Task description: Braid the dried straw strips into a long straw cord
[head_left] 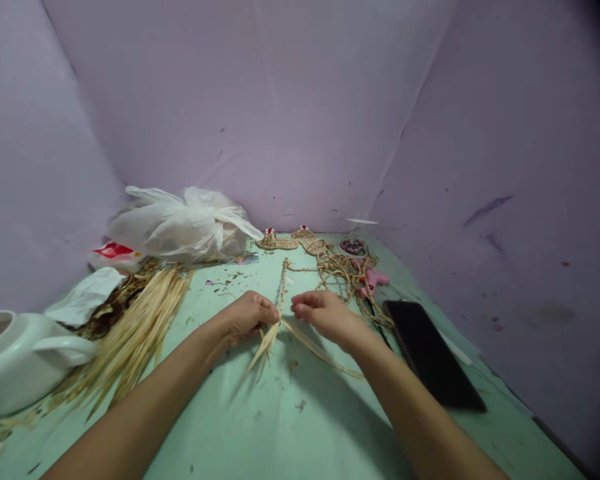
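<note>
My left hand [253,313] is closed, its thumb and fingers pinching the lower end of a thin braided straw cord [283,288]. Loose pale straw strands [266,347] fan out below the pinch, and one long strand [320,350] trails to the right under my right wrist. Just right of the cord, my right hand [325,313] hovers with its fingers bent and slightly apart, nothing visible between them. From its upper end the cord bends right toward a tangled heap of finished braid [343,277].
Left, a bundle of dry straw [135,320] lies by a white ceramic pot [25,360]. Behind are a white plastic bag [185,223] and woven straw pieces [280,242]. To the right are a pink glue gun [375,279], a small bowl [353,248] and a black phone [433,353].
</note>
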The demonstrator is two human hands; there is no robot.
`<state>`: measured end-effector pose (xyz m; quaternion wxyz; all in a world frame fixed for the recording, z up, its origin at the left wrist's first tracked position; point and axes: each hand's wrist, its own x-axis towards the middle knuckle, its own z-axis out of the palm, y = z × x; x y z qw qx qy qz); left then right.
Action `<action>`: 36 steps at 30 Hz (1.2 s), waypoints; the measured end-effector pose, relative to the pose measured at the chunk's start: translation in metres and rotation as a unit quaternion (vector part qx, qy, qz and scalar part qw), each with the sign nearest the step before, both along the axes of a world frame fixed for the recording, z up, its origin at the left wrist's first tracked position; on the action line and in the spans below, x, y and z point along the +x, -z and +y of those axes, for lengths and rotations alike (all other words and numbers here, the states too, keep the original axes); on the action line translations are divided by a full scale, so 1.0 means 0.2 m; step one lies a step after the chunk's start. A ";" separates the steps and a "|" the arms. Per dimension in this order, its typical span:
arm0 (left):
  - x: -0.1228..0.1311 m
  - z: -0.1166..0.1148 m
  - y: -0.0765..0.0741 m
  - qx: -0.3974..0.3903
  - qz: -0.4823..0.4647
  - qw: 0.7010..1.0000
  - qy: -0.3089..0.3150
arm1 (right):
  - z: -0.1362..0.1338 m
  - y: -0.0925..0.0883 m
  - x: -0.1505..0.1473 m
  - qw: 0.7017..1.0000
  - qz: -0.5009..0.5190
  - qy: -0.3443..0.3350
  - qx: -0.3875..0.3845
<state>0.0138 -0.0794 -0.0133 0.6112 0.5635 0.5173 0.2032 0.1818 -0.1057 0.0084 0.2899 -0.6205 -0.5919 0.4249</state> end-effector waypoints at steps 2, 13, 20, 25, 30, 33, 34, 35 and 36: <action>-0.01 0.00 0.00 0.001 -0.003 1.000 0.016 | 0.00 0.04 -0.05 0.993 0.104 -0.018 -0.054; -0.02 0.02 0.02 0.129 0.075 0.985 0.089 | 0.00 0.19 -0.15 0.963 0.231 0.066 -0.121; -0.08 0.01 -0.08 0.131 0.148 0.972 0.128 | -0.02 0.18 -0.17 0.955 0.260 0.101 -0.104; -0.16 0.04 -0.09 0.088 0.160 0.972 0.149 | -0.02 0.18 -0.17 0.954 0.260 0.091 -0.115; -0.20 0.06 -0.14 0.047 0.164 0.980 0.104 | 0.00 0.20 -0.17 0.954 0.262 0.084 -0.120; -0.22 0.07 -0.18 0.040 0.163 0.984 0.053 | -0.01 0.19 -0.17 0.955 0.258 0.082 -0.119; -0.24 0.08 -0.19 0.050 0.169 0.984 0.032 | -0.01 0.19 -0.17 0.956 0.256 0.083 -0.119; -0.26 0.09 -0.20 0.065 0.179 0.982 0.007 | -0.01 0.19 -0.17 0.956 0.254 0.084 -0.119; -0.29 0.11 -0.21 0.086 0.193 0.977 -0.023 | -0.01 0.19 -0.17 0.957 0.252 0.087 -0.118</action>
